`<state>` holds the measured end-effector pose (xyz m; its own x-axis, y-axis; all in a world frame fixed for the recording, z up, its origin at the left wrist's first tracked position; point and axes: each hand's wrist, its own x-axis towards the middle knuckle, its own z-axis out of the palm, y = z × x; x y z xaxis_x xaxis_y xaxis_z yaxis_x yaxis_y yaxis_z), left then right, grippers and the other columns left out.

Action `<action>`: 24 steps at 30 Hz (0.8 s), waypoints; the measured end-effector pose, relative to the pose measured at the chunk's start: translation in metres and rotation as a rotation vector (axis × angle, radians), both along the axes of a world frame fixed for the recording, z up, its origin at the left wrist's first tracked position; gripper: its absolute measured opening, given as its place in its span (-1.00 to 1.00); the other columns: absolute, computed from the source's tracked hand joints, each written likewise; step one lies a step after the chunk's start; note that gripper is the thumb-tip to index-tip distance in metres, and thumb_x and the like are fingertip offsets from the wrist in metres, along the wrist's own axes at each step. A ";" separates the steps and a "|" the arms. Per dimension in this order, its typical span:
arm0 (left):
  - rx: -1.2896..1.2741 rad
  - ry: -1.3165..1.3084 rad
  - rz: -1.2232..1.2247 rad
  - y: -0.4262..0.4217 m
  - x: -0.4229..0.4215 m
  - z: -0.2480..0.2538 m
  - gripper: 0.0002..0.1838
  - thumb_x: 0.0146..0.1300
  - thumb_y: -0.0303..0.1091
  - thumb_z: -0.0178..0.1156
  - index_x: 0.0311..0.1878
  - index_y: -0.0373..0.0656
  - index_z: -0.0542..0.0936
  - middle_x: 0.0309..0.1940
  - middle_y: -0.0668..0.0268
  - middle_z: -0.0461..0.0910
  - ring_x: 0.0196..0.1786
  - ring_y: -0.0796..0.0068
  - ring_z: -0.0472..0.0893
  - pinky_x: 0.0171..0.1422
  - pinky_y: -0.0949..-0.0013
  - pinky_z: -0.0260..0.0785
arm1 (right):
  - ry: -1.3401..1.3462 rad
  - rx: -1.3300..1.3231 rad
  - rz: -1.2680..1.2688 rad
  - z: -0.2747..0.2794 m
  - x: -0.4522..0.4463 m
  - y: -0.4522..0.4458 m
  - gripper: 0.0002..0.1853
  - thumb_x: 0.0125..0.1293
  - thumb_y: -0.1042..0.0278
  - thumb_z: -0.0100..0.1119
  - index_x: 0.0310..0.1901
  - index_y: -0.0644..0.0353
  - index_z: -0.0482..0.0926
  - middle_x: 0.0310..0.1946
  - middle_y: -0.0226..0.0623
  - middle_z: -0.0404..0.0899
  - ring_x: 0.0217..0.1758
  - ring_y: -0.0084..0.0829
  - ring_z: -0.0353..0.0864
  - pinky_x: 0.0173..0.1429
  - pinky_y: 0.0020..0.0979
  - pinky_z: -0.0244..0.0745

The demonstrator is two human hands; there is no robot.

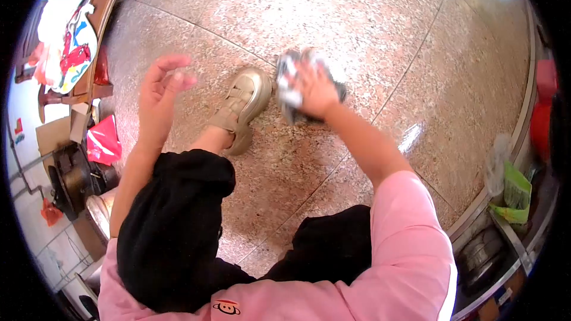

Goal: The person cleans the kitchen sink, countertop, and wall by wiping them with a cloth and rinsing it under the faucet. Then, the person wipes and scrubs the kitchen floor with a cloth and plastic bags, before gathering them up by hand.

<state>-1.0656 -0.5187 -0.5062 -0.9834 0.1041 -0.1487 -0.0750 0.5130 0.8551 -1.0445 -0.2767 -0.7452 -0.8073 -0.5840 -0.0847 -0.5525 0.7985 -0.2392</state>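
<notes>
A crumpled grey cloth (289,95) lies on the speckled, tiled floor (285,184). My right hand (315,89) presses on top of it, palm down with the fingers spread, somewhat blurred. Parts of the cloth stick out around the hand. Left of the cloth is my foot in a gold shoe (247,95). My left hand (166,83) hangs in the air to the left of the shoe, fingers loosely curled and apart, with nothing in it.
At the upper left stands a wooden piece of furniture (107,9) with colourful fabric on it. Below it are a red packet (104,141) and dark metal items. Along the right edge, a metal rack (513,241) holds pans and a green bag (516,194).
</notes>
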 end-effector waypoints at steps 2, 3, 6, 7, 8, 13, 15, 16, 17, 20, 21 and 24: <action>0.023 -0.005 0.034 -0.004 0.009 0.001 -0.72 0.30 -0.37 -0.01 0.05 -0.21 0.41 -0.01 0.29 0.48 -0.17 0.55 0.51 0.02 0.44 0.34 | -0.321 -0.025 0.143 0.024 0.053 -0.014 -0.40 0.24 0.17 -0.08 0.34 -0.17 0.09 0.42 -0.23 -0.20 0.48 -0.21 -0.24 0.45 -0.04 -0.27; 0.056 -0.016 0.049 -0.006 0.010 0.000 -0.72 0.29 -0.37 0.00 0.05 -0.21 0.41 -0.01 0.30 0.48 -0.17 0.56 0.51 0.02 0.44 0.34 | -0.276 -0.137 0.278 0.014 0.088 -0.014 -0.41 0.21 0.17 -0.05 0.32 -0.16 0.14 0.42 -0.26 -0.17 0.48 -0.21 -0.22 0.44 -0.04 -0.25; 0.030 -0.034 0.022 -0.016 0.012 0.004 -0.72 0.29 -0.37 0.00 0.04 -0.20 0.41 -0.02 0.30 0.48 -0.18 0.56 0.50 0.01 0.43 0.34 | -0.295 -0.301 0.492 -0.017 0.156 0.024 -0.39 0.15 0.11 0.01 0.29 -0.19 0.20 0.40 -0.32 -0.08 0.47 -0.19 -0.16 0.41 0.02 -0.21; 0.001 -0.035 -0.005 -0.019 0.011 0.005 -0.72 0.29 -0.38 0.00 0.04 -0.20 0.41 -0.03 0.30 0.48 -0.18 0.56 0.50 0.01 0.43 0.34 | -0.245 -0.246 0.387 -0.015 0.162 0.043 -0.36 0.14 0.08 0.03 0.30 -0.23 0.17 0.40 -0.32 -0.06 0.46 -0.18 -0.15 0.41 0.06 -0.22; 0.010 -0.049 0.007 -0.021 0.008 0.005 -0.72 0.29 -0.38 0.00 0.04 -0.21 0.41 -0.03 0.30 0.48 -0.18 0.56 0.50 0.01 0.43 0.34 | -0.193 -0.192 0.276 -0.006 0.160 0.059 -0.34 0.13 0.05 0.06 0.31 -0.26 0.14 0.39 -0.33 -0.04 0.46 -0.16 -0.14 0.40 0.10 -0.24; 0.076 -0.164 0.016 -0.021 0.010 -0.012 -0.74 0.29 -0.39 -0.01 0.02 -0.23 0.40 -0.04 0.28 0.47 -0.19 0.55 0.51 0.00 0.43 0.34 | 0.013 0.017 -0.667 -0.014 0.093 0.111 -0.18 0.03 -0.14 0.19 0.34 -0.32 0.07 0.41 -0.24 -0.14 0.48 -0.18 -0.27 0.41 0.11 -0.30; 0.101 -0.165 -0.013 -0.018 0.016 -0.009 -0.74 0.29 -0.40 -0.01 0.02 -0.23 0.40 -0.04 0.27 0.48 -0.20 0.54 0.51 -0.01 0.43 0.35 | -0.016 0.072 -0.784 -0.015 0.044 0.107 -0.17 0.05 -0.18 0.15 0.35 -0.32 0.03 0.42 -0.22 -0.18 0.49 -0.19 -0.31 0.42 0.07 -0.33; 0.108 -0.150 -0.029 -0.019 0.014 -0.006 -0.74 0.29 -0.40 -0.01 0.01 -0.24 0.40 -0.05 0.26 0.48 -0.21 0.54 0.51 -0.01 0.43 0.35 | -0.056 0.111 -0.809 -0.015 0.016 0.094 -0.18 0.07 -0.19 0.13 0.36 -0.32 0.00 0.42 -0.22 -0.19 0.49 -0.19 -0.33 0.43 0.05 -0.36; 0.103 -0.121 -0.004 -0.025 0.016 -0.003 -0.75 0.29 -0.42 -0.01 0.01 -0.24 0.40 -0.06 0.26 0.48 -0.21 0.53 0.51 -0.03 0.44 0.36 | -0.055 0.106 -0.751 -0.019 -0.010 0.080 -0.19 0.10 -0.20 0.09 0.37 -0.32 -0.01 0.42 -0.23 -0.21 0.49 -0.18 -0.32 0.43 0.04 -0.39; 0.081 -0.067 0.062 -0.037 0.025 0.002 -0.76 0.29 -0.44 -0.01 0.00 -0.26 0.40 -0.08 0.25 0.49 -0.22 0.53 0.52 -0.06 0.45 0.37 | -0.098 0.110 -0.669 -0.006 -0.075 0.017 -0.21 0.16 -0.24 -0.04 0.38 -0.29 -0.07 0.44 -0.26 -0.29 0.49 -0.19 -0.36 0.45 -0.02 -0.47; 0.065 -0.066 0.089 -0.040 0.028 0.003 -0.76 0.29 -0.42 -0.01 0.00 -0.25 0.40 -0.08 0.25 0.49 -0.23 0.53 0.51 -0.06 0.45 0.37 | -0.103 0.102 -0.669 -0.006 -0.092 -0.007 -0.21 0.16 -0.25 -0.06 0.39 -0.28 -0.08 0.44 -0.27 -0.30 0.49 -0.19 -0.38 0.44 -0.02 -0.48; 0.083 -0.062 0.123 -0.050 0.042 0.003 -0.77 0.29 -0.42 -0.01 -0.02 -0.24 0.40 -0.09 0.25 0.48 -0.25 0.54 0.50 -0.08 0.45 0.36 | -0.171 0.051 -0.646 0.001 -0.125 -0.079 -0.21 0.17 -0.26 -0.10 0.39 -0.26 -0.10 0.44 -0.28 -0.35 0.49 -0.16 -0.44 0.43 0.03 -0.52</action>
